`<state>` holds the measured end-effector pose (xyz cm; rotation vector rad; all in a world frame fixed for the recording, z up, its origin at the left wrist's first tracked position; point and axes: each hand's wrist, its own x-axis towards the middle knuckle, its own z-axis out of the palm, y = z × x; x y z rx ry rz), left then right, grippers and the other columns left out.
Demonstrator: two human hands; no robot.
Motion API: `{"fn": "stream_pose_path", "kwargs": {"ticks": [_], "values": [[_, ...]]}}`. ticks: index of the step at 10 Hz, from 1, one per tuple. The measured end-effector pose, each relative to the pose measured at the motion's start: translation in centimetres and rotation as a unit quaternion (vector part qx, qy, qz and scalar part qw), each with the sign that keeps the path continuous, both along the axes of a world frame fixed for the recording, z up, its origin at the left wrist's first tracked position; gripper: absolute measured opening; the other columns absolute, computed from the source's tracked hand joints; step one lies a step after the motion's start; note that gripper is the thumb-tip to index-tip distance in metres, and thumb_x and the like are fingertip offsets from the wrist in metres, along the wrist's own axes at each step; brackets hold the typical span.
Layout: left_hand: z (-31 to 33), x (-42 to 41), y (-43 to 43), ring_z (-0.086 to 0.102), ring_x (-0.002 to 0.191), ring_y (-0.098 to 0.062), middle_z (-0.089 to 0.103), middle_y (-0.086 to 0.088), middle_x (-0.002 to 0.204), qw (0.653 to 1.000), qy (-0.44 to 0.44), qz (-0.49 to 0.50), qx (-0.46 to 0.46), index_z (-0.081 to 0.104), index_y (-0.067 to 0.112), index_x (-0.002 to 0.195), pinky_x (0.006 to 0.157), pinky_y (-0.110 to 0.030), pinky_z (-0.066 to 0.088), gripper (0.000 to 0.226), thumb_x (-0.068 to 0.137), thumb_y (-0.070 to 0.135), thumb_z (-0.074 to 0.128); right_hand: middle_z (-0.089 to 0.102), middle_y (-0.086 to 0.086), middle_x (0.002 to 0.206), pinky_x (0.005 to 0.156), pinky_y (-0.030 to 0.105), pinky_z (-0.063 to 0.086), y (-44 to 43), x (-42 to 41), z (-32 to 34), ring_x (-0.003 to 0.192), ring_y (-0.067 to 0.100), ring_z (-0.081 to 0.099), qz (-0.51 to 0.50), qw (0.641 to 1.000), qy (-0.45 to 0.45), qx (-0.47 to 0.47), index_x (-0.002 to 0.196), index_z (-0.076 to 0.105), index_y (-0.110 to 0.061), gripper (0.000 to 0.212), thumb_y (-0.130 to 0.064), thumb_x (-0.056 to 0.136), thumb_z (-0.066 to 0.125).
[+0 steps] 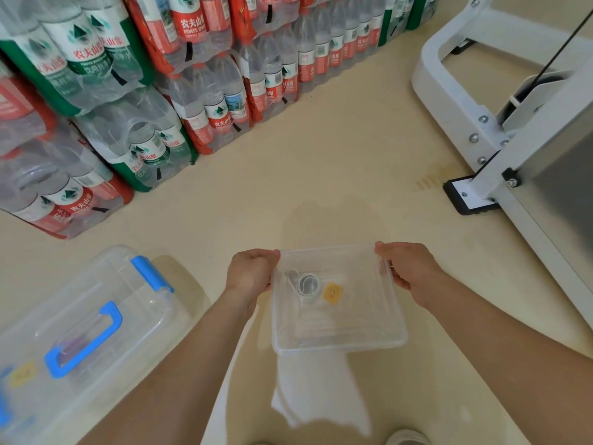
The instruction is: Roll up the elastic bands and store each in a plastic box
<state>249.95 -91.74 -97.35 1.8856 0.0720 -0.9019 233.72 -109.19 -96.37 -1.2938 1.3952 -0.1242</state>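
Many packs of water bottles (128,91) are stacked at the back, and one white metal frame (481,91) stands on your right. Down on your left sits a big clear box (80,316) with blue clips and its lid on. You hold a small clear box (337,329) up over the floor (321,155). Your left hand (250,274) curls round its far left corner. Your right hand (407,268) curls round its far right corner. Both have bent fingers on the rim. A rolled band (308,284) lies inside the small box, near your left hand, just beside a yellow sticker (332,292).

What could go wrong? You only hold the far edge, so I think the near side may dip. Then the roll could slide out. I see nothing tied round the roll, so a shake may make it spring open. The box wall looks thin, so a hard squeeze may bend it.

Now count: two boxes, two hands, one rolled band, one sticker. One white thing (321,396) shows under the small box. I cannot tell what it is.
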Motion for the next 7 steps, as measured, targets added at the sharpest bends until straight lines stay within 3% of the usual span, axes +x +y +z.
{"fn": "stream_pose_path", "kwargs": {"ticks": [1,2,3,4,5,6,7], "values": [[0.1,-0.9,1.2,0.061,0.076,-0.022,0.065,-0.008,0.092,0.999,0.034,-0.022,-0.008,0.064,0.012,0.105,0.068,-0.029,0.051,0.019,0.092,0.024,0.056,0.062,0.011,0.089,0.065,0.028,0.040,0.2,-0.4,0.1,0.072,0.020,0.054,0.044,0.999,-0.004,-0.007,0.105,0.065,-0.012,0.020,-0.026,0.091,0.058],[0.0,-2.3,3.0,0.060,0.079,-0.020,0.062,-0.003,0.096,1.000,-0.013,-0.026,0.007,0.051,0.023,0.116,0.075,-0.035,0.051,0.028,0.089,0.021,0.058,0.058,0.000,0.087,0.073,0.033,0.043,0.4,-1.4,0.5,0.084,0.025,0.062,0.068,0.992,0.050,-0.090,0.104,0.055,-0.016,0.021,-0.030,0.088,0.058],[0.5,-4.2,5.0,0.057,0.075,-0.014,0.056,0.003,0.097,0.981,-0.178,-0.078,0.024,0.051,0.031,0.109,0.071,-0.031,0.048,0.032,0.084,0.013,0.060,0.062,0.004,0.079,0.079,0.038,0.047,0.9,-2.9,1.6,0.084,0.029,0.066,0.120,0.982,0.080,-0.121,0.094,0.058,-0.009,0.022,-0.030,0.089,0.055],[0.7,-6.1,6.4,0.056,0.080,-0.003,0.054,0.009,0.109,0.955,-0.237,-0.172,0.055,0.059,0.032,0.111,0.071,-0.019,0.040,0.029,0.087,0.016,0.057,0.069,0.017,0.084,0.086,0.043,0.049,2.2,-4.3,2.3,0.085,0.034,0.068,0.173,0.974,0.081,-0.120,0.087,0.065,0.004,0.036,-0.030,0.091,0.053],[0.7,-7.0,7.1,0.056,0.089,-0.005,0.048,0.009,0.123,0.945,-0.232,-0.220,0.070,0.054,0.027,0.127,0.075,-0.011,0.037,0.038,0.090,0.017,0.055,0.065,0.028,0.102,0.090,0.046,0.047,3.3,-5.2,2.5,0.095,0.042,0.062,0.183,0.971,0.071,-0.135,0.095,0.061,0.013,0.042,-0.029,0.091,0.054],[1.9,-7.0,7.3,0.056,0.097,-0.012,0.046,0.005,0.132,0.948,-0.211,-0.227,0.074,0.048,0.023,0.135,0.085,-0.018,0.040,0.046,0.090,0.015,0.054,0.068,0.016,0.109,0.094,0.039,0.045,3.7,-5.6,3.7,0.102,0.031,0.063,0.182,0.978,0.040,-0.088,0.102,0.068,0.000,0.027,-0.022,0.092,0.055],[4.6,-6.7,8.3,0.056,0.098,-0.011,0.051,0.006,0.129,0.959,-0.190,-0.195,0.077,0.051,0.026,0.132,0.089,-0.026,0.044,0.044,0.090,0.015,0.053,0.060,0.000,0.119,0.099,0.034,0.042,4.5,-6.1,6.3,0.110,0.017,0.054,0.175,0.983,0.018,-0.048,0.117,0.064,-0.014,0.026,-0.019,0.092,0.057]]}}
